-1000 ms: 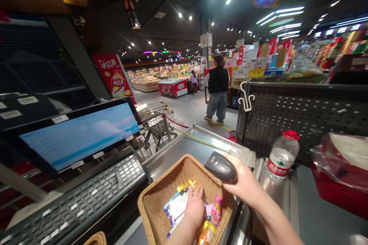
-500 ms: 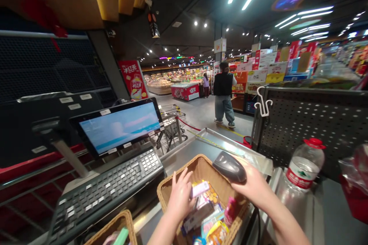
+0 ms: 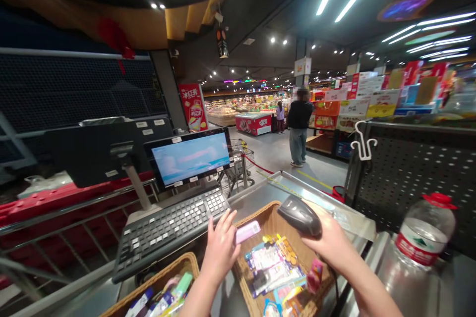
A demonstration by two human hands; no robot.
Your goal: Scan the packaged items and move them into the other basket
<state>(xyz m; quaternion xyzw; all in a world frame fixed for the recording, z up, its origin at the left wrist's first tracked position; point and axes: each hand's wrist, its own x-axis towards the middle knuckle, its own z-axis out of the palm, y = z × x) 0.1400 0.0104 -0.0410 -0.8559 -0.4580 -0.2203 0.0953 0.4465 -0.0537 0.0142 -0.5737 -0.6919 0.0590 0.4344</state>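
Note:
My right hand is wrapped round a black handheld barcode scanner, its head pointing left above the larger wicker basket. My left hand grips a slim lilac packet at its left end, over the basket's left rim. Most of the fingers stretch forward near the keyboard, and the thumb side is hidden. Inside the larger basket lie several small snack packets and a pink wrapped item. A second wicker basket at the lower left holds several packets, one of them green.
A black keyboard and a lit monitor stand left of the baskets. At right are a large red-capped water bottle and a perforated panel with a white hook. A person stands beyond the metal counter.
My left hand has moved left with the lilac packet, from above the snacks to the basket's left rim. The scanner stays above the basket. The view has turned left.

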